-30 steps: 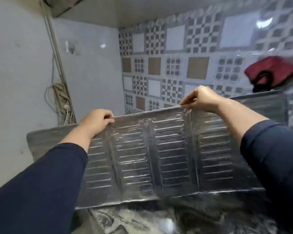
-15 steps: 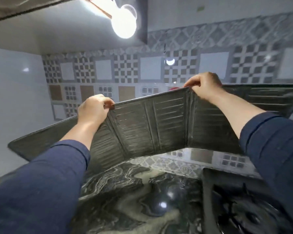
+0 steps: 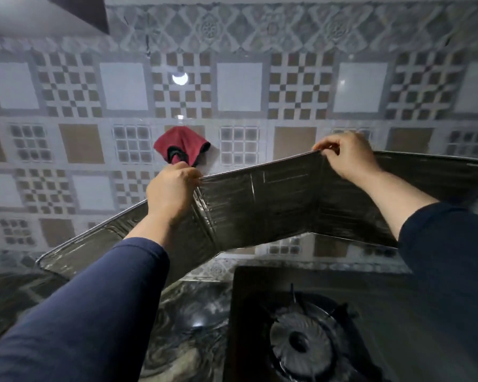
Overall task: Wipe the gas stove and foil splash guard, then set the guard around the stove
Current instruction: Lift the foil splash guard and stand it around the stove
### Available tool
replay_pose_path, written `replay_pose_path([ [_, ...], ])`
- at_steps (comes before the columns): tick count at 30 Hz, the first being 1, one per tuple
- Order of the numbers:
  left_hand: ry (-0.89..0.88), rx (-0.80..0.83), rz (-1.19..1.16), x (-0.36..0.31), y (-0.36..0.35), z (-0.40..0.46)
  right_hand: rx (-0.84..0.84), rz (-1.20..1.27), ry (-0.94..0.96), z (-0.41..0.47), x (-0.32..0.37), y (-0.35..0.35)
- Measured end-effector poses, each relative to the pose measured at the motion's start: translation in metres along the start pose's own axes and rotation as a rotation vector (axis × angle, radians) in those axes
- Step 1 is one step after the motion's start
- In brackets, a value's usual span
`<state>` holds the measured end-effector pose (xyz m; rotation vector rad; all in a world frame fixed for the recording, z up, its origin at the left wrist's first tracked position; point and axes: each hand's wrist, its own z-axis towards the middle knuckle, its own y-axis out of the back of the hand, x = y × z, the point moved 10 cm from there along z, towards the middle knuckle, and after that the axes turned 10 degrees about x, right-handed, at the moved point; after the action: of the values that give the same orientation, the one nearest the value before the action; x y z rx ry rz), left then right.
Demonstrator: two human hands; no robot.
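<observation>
Above the stove [image 3: 301,340], both hands [image 3: 171,193] pinch the foil guard [image 3: 273,205]

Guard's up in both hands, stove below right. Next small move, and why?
Probably lower the foil guard rightward and down so it settles behind the stove. Both the left hand and the right hand pinch its top edge, its bottom edge hangs clear above the counter, and most of it sits left of the burner.

The folded silver foil splash guard [image 3: 273,210] hangs above the dark marbled stone countertop [image 3: 188,321], behind the black gas stove [image 3: 329,326]. A red cloth [image 3: 181,146] hangs on the patterned tiled wall [image 3: 240,86] behind it.
</observation>
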<state>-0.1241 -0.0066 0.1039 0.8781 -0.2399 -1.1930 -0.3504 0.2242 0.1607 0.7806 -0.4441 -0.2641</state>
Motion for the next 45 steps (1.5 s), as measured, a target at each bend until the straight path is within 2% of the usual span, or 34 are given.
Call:
replay_pose_path([
  [9, -0.085, 0.137, -0.003, -0.037, -0.106, 0.047, 0.068, -0.072, -0.111, 0.021, -0.121, -0.046],
  [14, -0.035, 0.230, 0.029, -0.045, -0.167, 0.060, 0.118, -0.100, -0.217, 0.025, -0.193, -0.083],
  [24, -0.013, 0.385, 0.120, -0.059, -0.224, 0.057, 0.135, -0.136, -0.308, -0.013, -0.234, -0.122],
  [27, -0.010, 0.422, 0.112, -0.055, -0.230, 0.055, 0.088, -0.173, -0.254, -0.015, -0.211, -0.128],
  [29, -0.029, 0.471, 0.083, -0.053, -0.233, 0.054, 0.085, -0.180, -0.127, -0.009, -0.174, -0.140],
  [31, -0.027, 0.504, 0.070, -0.051, -0.229, 0.051, 0.141, -0.086, -0.009, -0.002, -0.133, -0.161],
  [34, 0.018, 0.557, 0.277, -0.033, -0.213, 0.047, 0.264, 0.024, 0.076, 0.007, -0.083, -0.194],
  [37, 0.116, 0.771, 0.429, 0.011, -0.207, 0.034, 0.338, 0.007, 0.113, 0.012, -0.052, -0.220],
  [39, 0.162, 0.880, 0.423, 0.033, -0.201, 0.024, 0.363, -0.034, 0.117, 0.011, -0.044, -0.234],
  [43, 0.198, 0.931, 0.386, 0.040, -0.181, 0.019, 0.327, 0.001, -0.027, 0.010, -0.048, -0.241],
  [45, 0.209, 0.962, 0.369, 0.038, -0.175, 0.020, 0.371, -0.003, -0.063, 0.010, -0.046, -0.245],
])
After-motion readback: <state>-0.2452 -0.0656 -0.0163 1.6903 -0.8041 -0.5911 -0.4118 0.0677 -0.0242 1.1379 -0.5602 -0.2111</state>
